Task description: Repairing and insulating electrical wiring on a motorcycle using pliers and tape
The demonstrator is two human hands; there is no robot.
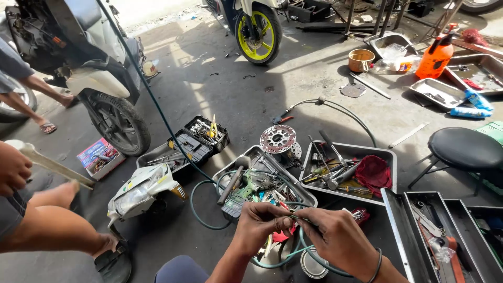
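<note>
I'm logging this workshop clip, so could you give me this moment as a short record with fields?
place: concrete floor of a motorbike repair spot
left hand: pinching a thin green hose
right hand: gripping the same hose close by
near the hands: metal trays of tools, open toolbox
also there: brake disc, black stool, orange spray bottle, scooter
other person: hand at left edge holding a pale bar
</note>
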